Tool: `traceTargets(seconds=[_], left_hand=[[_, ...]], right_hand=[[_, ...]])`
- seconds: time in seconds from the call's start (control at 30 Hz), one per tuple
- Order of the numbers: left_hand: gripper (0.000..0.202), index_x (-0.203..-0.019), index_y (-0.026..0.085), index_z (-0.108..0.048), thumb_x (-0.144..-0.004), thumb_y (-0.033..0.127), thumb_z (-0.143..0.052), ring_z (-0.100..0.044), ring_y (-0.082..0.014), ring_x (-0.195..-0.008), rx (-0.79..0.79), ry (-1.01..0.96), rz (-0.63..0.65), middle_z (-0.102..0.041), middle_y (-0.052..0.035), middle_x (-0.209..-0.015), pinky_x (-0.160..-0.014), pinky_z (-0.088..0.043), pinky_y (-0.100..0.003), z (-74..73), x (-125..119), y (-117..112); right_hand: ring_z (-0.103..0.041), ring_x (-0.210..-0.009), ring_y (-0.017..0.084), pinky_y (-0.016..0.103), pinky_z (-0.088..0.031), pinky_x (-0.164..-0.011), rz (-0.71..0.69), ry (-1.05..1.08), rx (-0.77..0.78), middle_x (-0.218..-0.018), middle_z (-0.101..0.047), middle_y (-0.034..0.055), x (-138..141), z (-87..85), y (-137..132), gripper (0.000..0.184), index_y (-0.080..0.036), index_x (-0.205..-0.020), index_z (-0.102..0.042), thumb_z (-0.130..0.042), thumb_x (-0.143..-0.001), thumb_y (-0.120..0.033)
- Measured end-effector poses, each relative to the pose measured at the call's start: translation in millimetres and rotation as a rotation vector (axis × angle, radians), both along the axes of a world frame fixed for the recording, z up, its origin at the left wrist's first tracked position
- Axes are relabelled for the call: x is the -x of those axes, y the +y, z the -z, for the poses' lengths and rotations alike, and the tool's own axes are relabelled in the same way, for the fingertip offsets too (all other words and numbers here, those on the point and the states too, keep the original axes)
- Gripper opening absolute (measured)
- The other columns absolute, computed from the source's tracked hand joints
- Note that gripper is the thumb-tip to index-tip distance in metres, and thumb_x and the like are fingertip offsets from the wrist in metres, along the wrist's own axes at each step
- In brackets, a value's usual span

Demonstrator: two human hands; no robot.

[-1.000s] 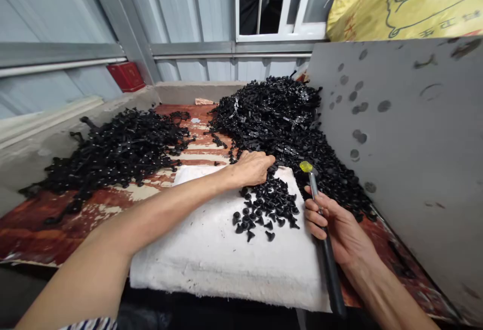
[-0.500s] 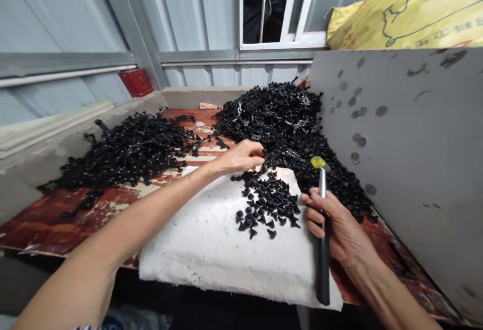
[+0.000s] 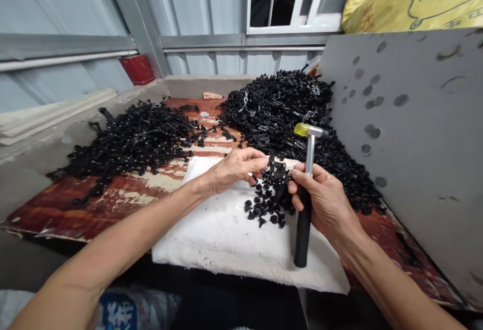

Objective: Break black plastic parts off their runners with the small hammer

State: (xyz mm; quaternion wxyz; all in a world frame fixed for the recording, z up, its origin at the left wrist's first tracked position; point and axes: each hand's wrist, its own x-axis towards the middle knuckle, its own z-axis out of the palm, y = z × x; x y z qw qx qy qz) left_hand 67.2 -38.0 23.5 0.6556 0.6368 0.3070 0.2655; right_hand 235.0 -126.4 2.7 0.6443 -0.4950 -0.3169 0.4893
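Above the white cloth pad [image 3: 204, 239], my left hand [image 3: 239, 166] pinches a small black jointed linkage [image 3: 278, 169] with shiny rivets. The far side of that linkage meets the fingertips of my right hand [image 3: 320, 194]. My right hand is closed around a small mallet [image 3: 302, 229] with a black handle, a metal shaft and a yellow face, its head up. Under both hands lies a cluster of loose black mushroom-shaped caps [image 3: 264, 207] on the pad, partly hidden by the linkage and fingers.
A large heap of black linkages [image 3: 279, 103] rises behind the pad, and a smaller heap [image 3: 132, 139] lies at left on the worn red board [image 3: 124, 201]. A grey panel [image 3: 426, 144] stands at right, with a yellow sack [image 3: 426, 3] above it. A red box [image 3: 138, 70] sits in the back corner.
My left hand has drawn back from the big heap with a black linkage. My right hand has moved left with the mallet, up to the linkage. The view has shifted slightly.
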Motion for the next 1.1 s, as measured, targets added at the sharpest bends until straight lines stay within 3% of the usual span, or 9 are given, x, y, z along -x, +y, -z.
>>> traceTargets(seconds=[0.17, 0.3, 0.4, 0.5, 0.73, 0.83, 0.97, 1.1], left_hand=[[0.035, -0.084, 0.014, -0.065, -0.075, 0.046, -0.074, -0.058, -0.0115, -0.075, 0.085, -0.102, -0.079, -0.062, -0.0026, -0.085, -0.061, -0.045, -0.022, 12.1, -3, -26], [0.019, -0.077, 0.014, -0.060, -0.087, 0.030, -0.065, -0.057, -0.0087, -0.064, 0.219, -0.117, -0.215, -0.062, -0.0015, -0.078, -0.057, -0.043, -0.020, 6.0, -7, -35], [0.019, -0.076, 0.014, -0.057, -0.093, 0.023, -0.057, -0.058, -0.0102, -0.059, 0.324, -0.055, -0.277, -0.062, -0.0021, -0.077, -0.054, -0.047, -0.024, -3.0, 5, -26], [0.016, -0.079, 0.013, -0.056, -0.092, 0.023, -0.057, -0.062, -0.0153, -0.057, 0.382, 0.057, -0.261, -0.061, -0.0034, -0.075, -0.049, -0.050, -0.029, -7.0, 24, -10], [0.015, -0.078, 0.014, -0.054, -0.086, 0.020, -0.065, -0.060, -0.0145, -0.055, 0.430, 0.240, -0.180, -0.060, -0.0002, -0.071, -0.054, -0.054, -0.036, -1.6, 44, 11], [0.012, -0.078, 0.015, -0.054, -0.089, 0.017, -0.060, -0.062, -0.0141, -0.055, 0.444, 0.289, -0.180, -0.060, 0.0006, -0.067, -0.053, -0.052, -0.030, -0.7, 39, 16], [0.016, -0.075, 0.015, -0.053, -0.091, 0.015, -0.056, -0.053, -0.0097, -0.043, 0.403, 0.354, -0.225, -0.059, 0.0012, -0.061, -0.040, -0.039, -0.019, 2.4, 33, 26], [0.022, -0.069, 0.014, -0.055, -0.091, 0.015, -0.056, -0.053, -0.0091, -0.042, 0.377, 0.390, -0.293, -0.059, 0.0008, -0.058, -0.036, -0.031, -0.018, 6.9, 29, 32]], right_hand=[[-0.042, -0.029, 0.006, 0.015, -0.033, -0.028, 0.008, -0.001, 0.016, -0.051, -0.061, -0.0041, 16, 0.5, -2, 0.043, -0.019, -0.080, -0.052, -0.082, -0.055, -0.038], [-0.044, -0.032, 0.007, 0.015, -0.033, -0.027, -0.081, -0.001, 0.077, -0.053, -0.064, 0.0000, 28, 1.9, -14, 0.046, -0.018, -0.079, -0.054, -0.083, -0.056, -0.044], [-0.048, -0.039, 0.009, 0.014, -0.034, -0.026, -0.104, -0.002, 0.103, -0.056, -0.063, 0.0005, 26, 1.3, -25, 0.045, -0.017, -0.079, -0.059, -0.085, -0.057, -0.047], [-0.051, -0.043, 0.009, 0.014, -0.035, -0.024, -0.021, 0.025, 0.078, -0.067, -0.063, -0.0005, 16, 2.0, -32, 0.044, -0.018, -0.075, -0.061, -0.089, -0.053, -0.043], [-0.037, -0.038, 0.004, 0.013, -0.035, -0.024, 0.035, 0.202, 0.141, -0.059, -0.054, -0.0052, -7, 15.8, -41, 0.041, -0.019, -0.072, -0.060, -0.092, -0.049, -0.031], [-0.032, -0.037, 0.002, 0.012, -0.033, -0.023, 0.053, 0.268, 0.152, -0.057, -0.049, -0.0062, -10, 19.9, -43, 0.042, -0.018, -0.070, -0.060, -0.093, -0.047, -0.029], [-0.031, -0.037, 0.002, 0.011, -0.033, -0.023, 0.073, 0.298, 0.141, -0.057, -0.048, -0.0064, -12, 21.5, -43, 0.042, -0.018, -0.069, -0.060, -0.094, -0.046, -0.028], [-0.030, -0.037, 0.001, 0.011, -0.033, -0.024, 0.067, 0.301, 0.146, -0.058, -0.047, -0.0070, -15, 23.4, -42, 0.042, -0.019, -0.073, -0.061, -0.093, -0.047, -0.028]])
